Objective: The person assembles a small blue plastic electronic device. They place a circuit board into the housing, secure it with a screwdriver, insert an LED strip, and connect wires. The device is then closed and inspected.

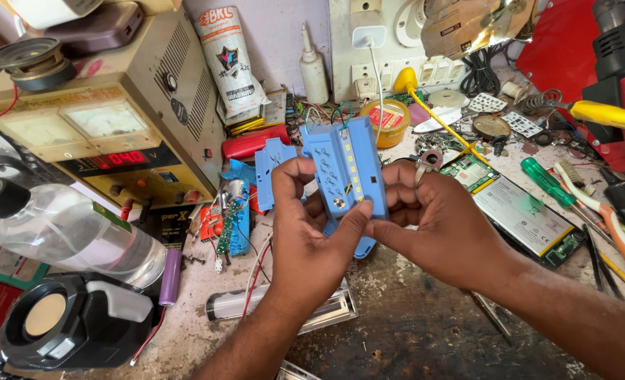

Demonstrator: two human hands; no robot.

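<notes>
Held up over the middle of the cluttered, grimy workbench (411,331): a light blue plastic lamp housing (348,165) with a strip of small yellow light chips down its face and a silver screw head near the lower part. Gripped by both hands at once. Left hand (305,225) closed around the housing's left edge, thumb pressed across the lower front beside the screw, fingers curled behind at the top. Right hand (436,218) clasped on the right edge, fingers wrapped round the back, a ring on one finger, thumb meeting the lower corner just beside the left thumb. Just left of the housing, behind the left hand, a second light blue plastic shell piece (270,165), standing apart. Lower left of that, a green circuit board lying on another blue plastic part (231,225) amid loose red and white wires. At far left, a tan metal bench power supply with a red digit display (115,134), a clear plastic bottle (73,236) lying on its side in front of it, and a black round speaker-like device (66,320) at the bottom corner. To the right of the hands, an opened phone with flat battery exposed (516,211), a green-handled screwdriver (548,183) just beside it, and a yellow-handled tool (608,116) further back. Behind the housing, a round yellow tin (390,119) near the white wall sockets.
</notes>
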